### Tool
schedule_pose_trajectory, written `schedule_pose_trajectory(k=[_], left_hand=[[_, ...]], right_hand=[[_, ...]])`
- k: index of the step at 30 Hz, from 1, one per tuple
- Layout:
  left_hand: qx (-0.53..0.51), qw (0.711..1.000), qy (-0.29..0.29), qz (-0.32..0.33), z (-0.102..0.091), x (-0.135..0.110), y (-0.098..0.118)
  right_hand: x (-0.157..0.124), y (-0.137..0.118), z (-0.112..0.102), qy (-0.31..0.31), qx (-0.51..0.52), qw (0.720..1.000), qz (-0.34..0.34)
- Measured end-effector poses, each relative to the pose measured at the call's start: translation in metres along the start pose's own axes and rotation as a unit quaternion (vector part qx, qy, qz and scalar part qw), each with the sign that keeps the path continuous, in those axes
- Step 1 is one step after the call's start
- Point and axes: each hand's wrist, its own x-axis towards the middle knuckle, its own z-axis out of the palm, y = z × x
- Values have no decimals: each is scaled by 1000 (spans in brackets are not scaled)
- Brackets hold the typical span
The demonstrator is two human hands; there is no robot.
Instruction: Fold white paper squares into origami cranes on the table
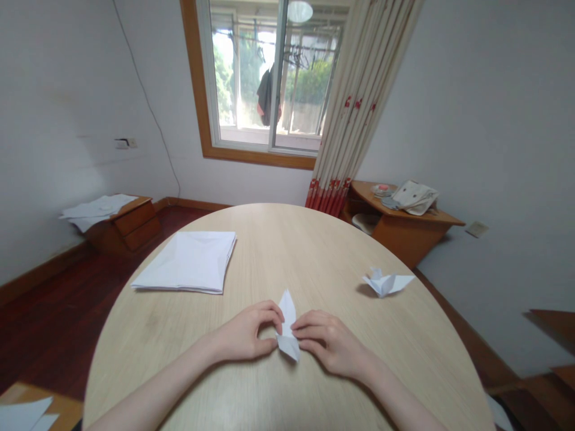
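Note:
A small piece of folded white paper [288,311] with a pointed top lies between my two hands over the near middle of the round table [269,251]. Its lower end is bent into a flap that points down and right. My left hand [251,329] pinches the paper's left edge between thumb and fingers. On the opposite edge, the thumb and fingertips of my right hand [327,341] press against it. To the right sits a finished-looking paper bird [384,284] with spread wings. A stack of white paper sheets [186,261] lies at the left.
Behind the table stand a low wooden cabinet [135,224] with papers on top and, at right, a corner shelf [399,233] bearing a cloth bag [415,197]. A curtain [350,102] hangs beside the window. More white sheets [27,414] show at the lower left.

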Motion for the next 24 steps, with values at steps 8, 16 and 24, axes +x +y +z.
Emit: schedule_pose_trajectory(k=[8, 16, 24], left_hand=[[16, 999, 29, 6, 4, 1, -5], [39, 997, 56, -41, 8, 2, -9], [-22, 994, 92, -54, 11, 4, -11]], right_hand=[[1, 1, 2, 8, 6, 1000, 9], [0, 2, 7, 28, 30, 998, 40], [2, 4, 9, 51, 52, 996, 52]])
